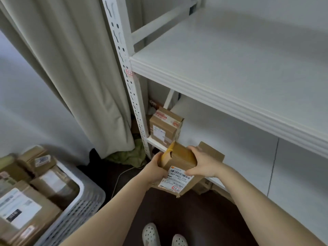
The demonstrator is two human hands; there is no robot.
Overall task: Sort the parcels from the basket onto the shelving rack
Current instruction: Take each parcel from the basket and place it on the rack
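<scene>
Clamped between left hand (156, 168) and right hand (204, 164): small box (179, 156) stacked on flat labelled parcel (179, 181). Left wrapped round the parcel's edge, right fingers (194, 150) curled over the box. Long axis aimed at lower shelf (154, 141), just ahead, right hand nearer. Basket (88, 196) down-left.
</scene>
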